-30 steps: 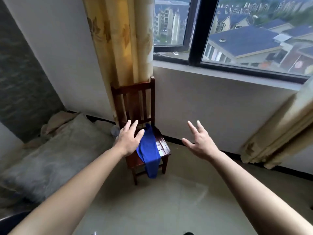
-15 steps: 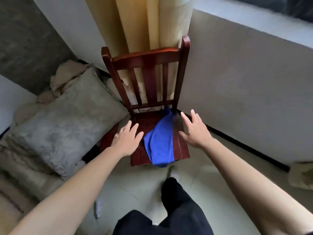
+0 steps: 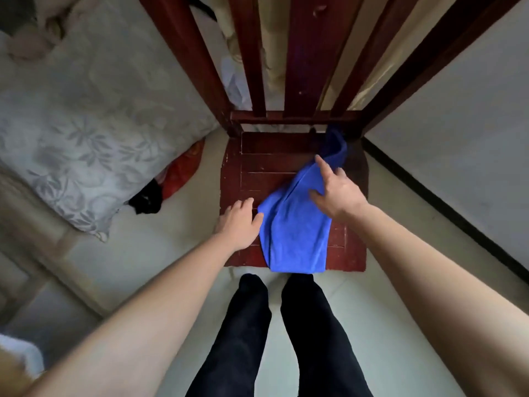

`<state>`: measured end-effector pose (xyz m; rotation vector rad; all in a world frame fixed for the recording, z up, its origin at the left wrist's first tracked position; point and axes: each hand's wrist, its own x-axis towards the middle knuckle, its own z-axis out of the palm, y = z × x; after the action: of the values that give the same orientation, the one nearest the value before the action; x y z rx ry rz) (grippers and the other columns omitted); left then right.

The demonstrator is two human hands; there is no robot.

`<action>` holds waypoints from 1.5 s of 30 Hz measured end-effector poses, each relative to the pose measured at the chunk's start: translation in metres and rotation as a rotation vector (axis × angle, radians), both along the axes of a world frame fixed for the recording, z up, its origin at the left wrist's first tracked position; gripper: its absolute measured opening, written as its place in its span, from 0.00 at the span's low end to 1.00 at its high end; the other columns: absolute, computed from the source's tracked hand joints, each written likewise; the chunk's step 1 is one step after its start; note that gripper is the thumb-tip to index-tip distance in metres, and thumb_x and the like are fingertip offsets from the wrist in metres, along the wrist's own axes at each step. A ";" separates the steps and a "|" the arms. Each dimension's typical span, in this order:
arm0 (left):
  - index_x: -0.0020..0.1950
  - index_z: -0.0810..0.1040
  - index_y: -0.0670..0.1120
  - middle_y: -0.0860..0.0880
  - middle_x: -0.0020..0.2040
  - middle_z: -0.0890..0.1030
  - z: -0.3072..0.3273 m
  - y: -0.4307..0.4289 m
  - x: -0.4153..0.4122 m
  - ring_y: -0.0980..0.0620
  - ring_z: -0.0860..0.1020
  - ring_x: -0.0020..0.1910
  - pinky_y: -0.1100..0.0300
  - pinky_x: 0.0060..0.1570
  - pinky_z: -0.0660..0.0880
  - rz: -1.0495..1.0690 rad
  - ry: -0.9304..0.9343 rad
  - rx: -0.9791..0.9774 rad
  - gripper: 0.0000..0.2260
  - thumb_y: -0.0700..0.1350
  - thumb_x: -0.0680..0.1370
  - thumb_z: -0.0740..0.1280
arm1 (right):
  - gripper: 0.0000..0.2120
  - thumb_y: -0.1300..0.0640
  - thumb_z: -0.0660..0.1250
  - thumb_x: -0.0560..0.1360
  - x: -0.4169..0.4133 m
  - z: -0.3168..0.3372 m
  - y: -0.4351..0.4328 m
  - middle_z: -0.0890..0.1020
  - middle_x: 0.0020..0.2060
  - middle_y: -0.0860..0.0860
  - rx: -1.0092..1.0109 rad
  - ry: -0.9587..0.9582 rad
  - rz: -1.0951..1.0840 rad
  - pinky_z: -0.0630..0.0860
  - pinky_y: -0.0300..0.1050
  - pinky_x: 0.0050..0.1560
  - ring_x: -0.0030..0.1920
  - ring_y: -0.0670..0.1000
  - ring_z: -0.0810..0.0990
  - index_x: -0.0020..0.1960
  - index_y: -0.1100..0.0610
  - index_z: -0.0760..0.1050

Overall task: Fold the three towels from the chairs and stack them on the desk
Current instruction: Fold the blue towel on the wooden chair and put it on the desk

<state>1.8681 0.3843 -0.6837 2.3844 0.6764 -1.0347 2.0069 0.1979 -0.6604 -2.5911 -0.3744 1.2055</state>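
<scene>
Head view: blue towel [image 3: 294, 233] lies back-to-front on chair [image 3: 274, 156], overhanging front; left hand [image 3: 240, 222] open beside, right hand [image 3: 335, 193] spread atop.

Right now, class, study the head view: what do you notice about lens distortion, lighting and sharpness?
Head view: the wide-angle lens splays the chair slats outward and stretches the left arm and right arm toward the lower corners; light is soft and dim, without glare; the blue towel and right hand look fairly sharp, the pillow slightly softer.
</scene>
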 end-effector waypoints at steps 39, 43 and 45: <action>0.46 0.81 0.46 0.48 0.44 0.79 0.067 -0.019 -0.001 0.50 0.76 0.42 0.59 0.49 0.74 1.026 -0.237 -0.438 0.10 0.40 0.67 0.77 | 0.15 0.46 0.70 0.74 -0.012 0.051 -0.058 0.80 0.38 0.51 0.287 -0.010 -0.638 0.74 0.46 0.44 0.40 0.51 0.77 0.47 0.58 0.80; 0.53 0.82 0.45 0.45 0.50 0.82 0.164 -0.017 0.013 0.50 0.79 0.47 0.58 0.49 0.76 1.109 -0.358 -0.442 0.15 0.35 0.69 0.76 | 0.26 0.38 0.58 0.80 0.001 0.148 -0.061 0.80 0.41 0.55 0.295 -0.094 -0.547 0.73 0.48 0.50 0.46 0.57 0.78 0.45 0.60 0.78; 0.52 0.82 0.43 0.42 0.47 0.81 0.215 -0.014 0.013 0.50 0.77 0.45 0.58 0.44 0.71 1.065 -0.364 -0.464 0.18 0.34 0.63 0.75 | 0.24 0.39 0.53 0.82 0.002 0.198 -0.062 0.80 0.43 0.55 0.340 -0.168 -0.492 0.70 0.47 0.50 0.49 0.57 0.78 0.46 0.57 0.76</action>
<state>1.8813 0.3701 -0.4683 1.3925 1.1886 -0.2325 2.0087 0.1356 -0.4619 -2.2984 0.0335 0.6912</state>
